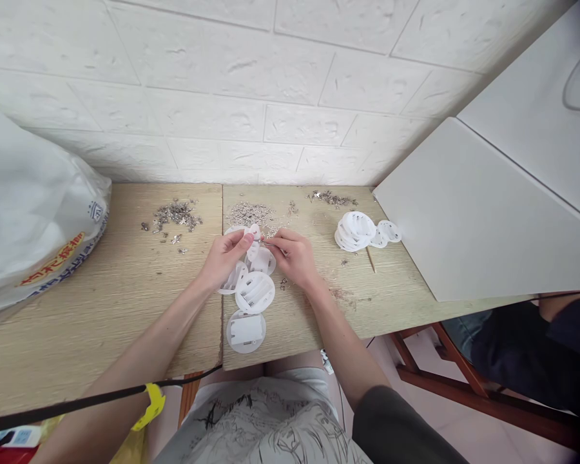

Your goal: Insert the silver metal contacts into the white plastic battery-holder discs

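My left hand [223, 256] pinches a small white plastic disc [253, 250] above the table's middle. At its right side, my right hand [292, 255] is closed on a thin metal tool [267, 243], whose tip meets the disc; the tool's exact kind is too small to tell. Below and around the hands lie several round white plastic pieces with slots, among them one [254, 292] and a lower one [246, 332] near the table's front edge. Just behind the hands is a pile of small metal parts [251, 212].
More metal parts lie at the left [178, 215] and back right [336, 198]. A stack of white discs [354, 231] sits right, beside a wooden stick [370, 260]. A large white bag [33, 212] stands left, a white panel [483, 219] right. Another person [522, 348] sits at far right.
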### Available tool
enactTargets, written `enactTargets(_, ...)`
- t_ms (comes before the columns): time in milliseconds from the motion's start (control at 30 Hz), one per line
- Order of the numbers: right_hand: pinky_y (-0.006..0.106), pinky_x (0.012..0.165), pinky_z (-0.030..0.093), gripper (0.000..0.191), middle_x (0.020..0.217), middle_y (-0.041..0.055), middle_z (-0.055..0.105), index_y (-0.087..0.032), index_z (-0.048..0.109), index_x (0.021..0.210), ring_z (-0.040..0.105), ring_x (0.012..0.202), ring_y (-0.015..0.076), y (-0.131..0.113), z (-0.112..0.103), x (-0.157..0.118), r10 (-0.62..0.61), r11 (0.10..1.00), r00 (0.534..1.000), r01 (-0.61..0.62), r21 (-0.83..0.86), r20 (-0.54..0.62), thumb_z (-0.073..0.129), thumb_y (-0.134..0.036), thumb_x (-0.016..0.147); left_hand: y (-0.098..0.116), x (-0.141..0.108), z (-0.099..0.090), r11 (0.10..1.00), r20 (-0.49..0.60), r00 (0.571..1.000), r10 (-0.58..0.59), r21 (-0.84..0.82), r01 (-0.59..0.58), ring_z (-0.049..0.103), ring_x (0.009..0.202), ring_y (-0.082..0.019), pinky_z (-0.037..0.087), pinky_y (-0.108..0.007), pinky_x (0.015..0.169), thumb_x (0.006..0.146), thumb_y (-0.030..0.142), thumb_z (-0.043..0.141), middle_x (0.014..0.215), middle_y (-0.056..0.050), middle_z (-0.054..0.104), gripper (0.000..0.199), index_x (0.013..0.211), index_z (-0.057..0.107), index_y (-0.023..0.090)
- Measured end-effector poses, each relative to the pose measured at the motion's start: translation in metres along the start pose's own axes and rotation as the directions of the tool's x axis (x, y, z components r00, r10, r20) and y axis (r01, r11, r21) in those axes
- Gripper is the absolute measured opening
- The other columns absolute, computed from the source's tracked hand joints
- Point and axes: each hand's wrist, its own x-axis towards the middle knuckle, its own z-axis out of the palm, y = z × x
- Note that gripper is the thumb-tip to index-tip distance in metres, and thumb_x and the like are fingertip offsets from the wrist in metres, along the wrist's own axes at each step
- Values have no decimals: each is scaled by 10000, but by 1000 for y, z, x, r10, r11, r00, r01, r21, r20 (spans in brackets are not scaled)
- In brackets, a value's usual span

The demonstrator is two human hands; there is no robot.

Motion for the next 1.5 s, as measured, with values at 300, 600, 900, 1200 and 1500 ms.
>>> enactTargets(300, 274, 610, 329, 334, 727, 40, 578, -186, 715, 845, 494, 691, 139, 4, 4, -2, -99, 982, 995, 102, -160, 25, 415, -252, 976, 10, -2, 6, 989, 21, 1000, 22, 143, -24, 557, 695, -153, 431, -257, 632, 763, 631, 628, 758, -34, 638, 506, 892, 705, 148)
enactTargets(600, 288, 565, 251, 327, 706, 33, 547, -167, 636, 736, 436, 670, 141, -3, 4, -1, -129, 939, 988, 150, -309, 89, 396, -167, 958, 5, -4, 8, 968, 13, 999, 43, 246, -45, 544, 723, -160, 426, -258, 640, 787, 589, 623, 774, -31, 619, 464, 931, 698, 153)
enactTargets(900, 283, 576, 258, 300, 765, 43, 579, -173, 638, 800, 454, 705, 150, 0, 4, -1, -139, 930, 982, 174, -323, 130, 385, -153, 959, 8, -5, 12, 945, 30, 998, 51, 321, -58, 556, 756, -167, 428, -265, 675, 794, 590, 596, 855, -45, 654, 488, 951, 688, 138)
enactTargets(1200, 272, 628, 370, 290, 791, 55, 618, -196, 712, 893, 538, 749, 156, -3, 9, 1, -78, 979, 994, 90, -182, 71, 428, -212, 949, 11, -2, 5, 952, -74, 995, 67, 303, -41, 524, 611, -148, 401, -255, 580, 797, 608, 582, 643, -13, 593, 472, 739, 677, 150)
enactTargets(1500, 258, 622, 427, 226, 866, 43, 647, -205, 726, 976, 581, 747, 142, 2, 1, -1, 147, 988, 988, -145, 53, -38, 515, -259, 914, 2, 5, -5, 997, -96, 993, -61, -41, 58, 646, 856, -225, 527, -340, 803, 783, 628, 598, 947, -122, 715, 542, 937, 723, 124)
